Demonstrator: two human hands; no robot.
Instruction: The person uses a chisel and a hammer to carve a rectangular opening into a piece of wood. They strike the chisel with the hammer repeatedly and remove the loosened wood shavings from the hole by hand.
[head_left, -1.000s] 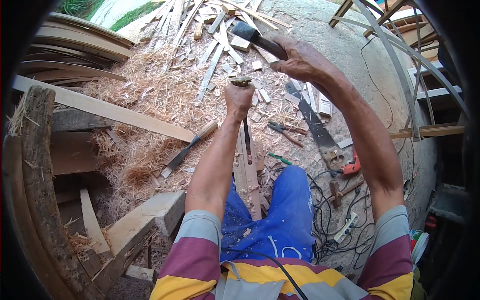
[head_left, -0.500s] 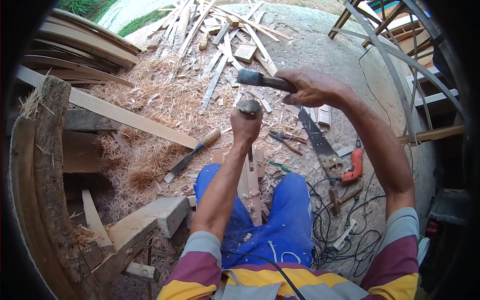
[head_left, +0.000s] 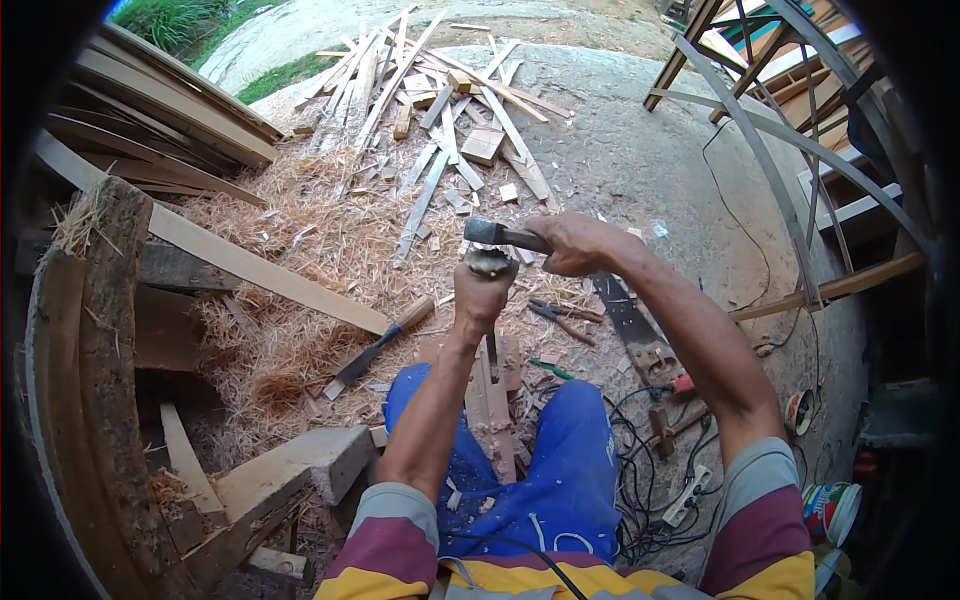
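My left hand (head_left: 482, 292) is closed round an upright chisel with a battered top (head_left: 489, 258); its dark blade (head_left: 491, 356) reaches down to a pale timber (head_left: 480, 410) between my blue-trousered legs. My right hand (head_left: 578, 243) grips the handle of a hammer, whose grey head (head_left: 484, 231) is right over the chisel's top. Whether they touch I cannot tell. A second chisel (head_left: 360, 368) lies on the shavings at left. Pliers (head_left: 560, 318), a handsaw (head_left: 630, 325) and a thin green tool (head_left: 548, 368) lie to the right of the work.
Offcuts (head_left: 440, 100) are heaped ahead on shavings (head_left: 280, 300). Planks (head_left: 175, 95) and heavy timbers (head_left: 120, 330) stand at left. A frame of bent strips (head_left: 790, 140) stands at right. A red drill (head_left: 683, 383), cables, a power strip (head_left: 688, 497) and tins (head_left: 830, 515) sit at lower right.
The hammer, raised a second ago, has come down with my right hand to the chisel's top. My left hand and chisel appear lower in the picture; the surroundings have also shifted in view.
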